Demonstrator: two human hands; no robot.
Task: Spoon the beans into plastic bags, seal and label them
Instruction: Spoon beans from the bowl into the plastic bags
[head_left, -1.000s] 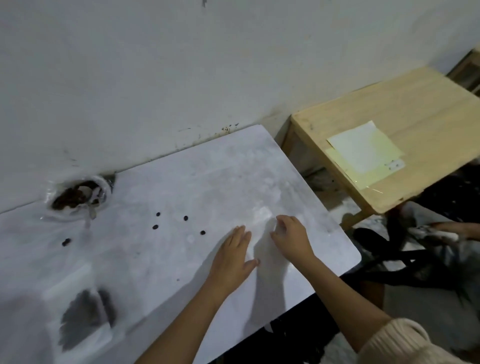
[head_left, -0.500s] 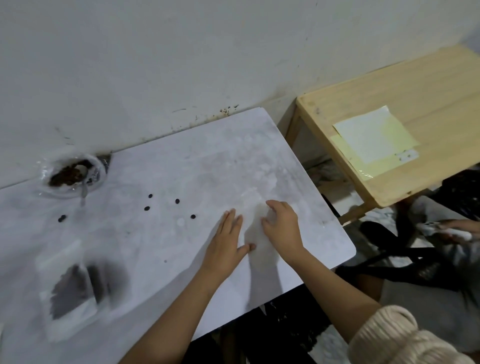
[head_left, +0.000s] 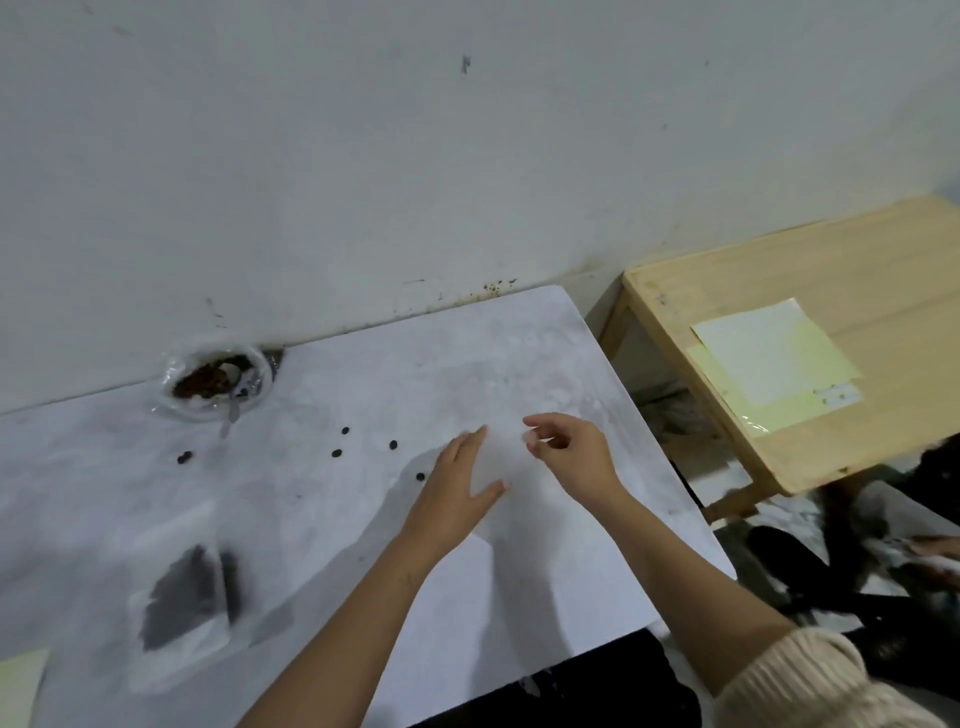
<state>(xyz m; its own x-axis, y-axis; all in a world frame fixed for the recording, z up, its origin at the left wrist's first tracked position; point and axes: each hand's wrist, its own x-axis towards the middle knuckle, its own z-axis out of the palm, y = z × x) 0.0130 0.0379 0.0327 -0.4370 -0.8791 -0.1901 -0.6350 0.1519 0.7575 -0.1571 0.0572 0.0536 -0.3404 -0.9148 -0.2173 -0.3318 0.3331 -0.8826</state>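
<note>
An empty clear plastic bag (head_left: 501, 460) lies on the white marble table (head_left: 519, 587), hard to make out against it. My left hand (head_left: 457, 488) rests flat at the bag's left edge, fingers spread. My right hand (head_left: 569, 457) pinches the bag's upper right edge between thumb and fingers. A clear bowl of brown beans (head_left: 215, 382) with a spoon (head_left: 231, 410) in it stands at the back left by the wall. A filled bag of dark beans (head_left: 182, 597) lies at the front left. Several loose beans (head_left: 337, 453) are scattered between the bowl and my hands.
A wooden side table (head_left: 883, 291) to the right carries yellow and white label sheets (head_left: 774, 364). There is a gap between the two tables. A yellow sheet corner (head_left: 21, 686) shows at the bottom left. Another person's hand (head_left: 935, 548) and dark clothing are at the far right.
My right hand has lifted off the table and now pinches the bag's edge. My left hand stays flat beside it. The camera has tilted upward, showing more wall.
</note>
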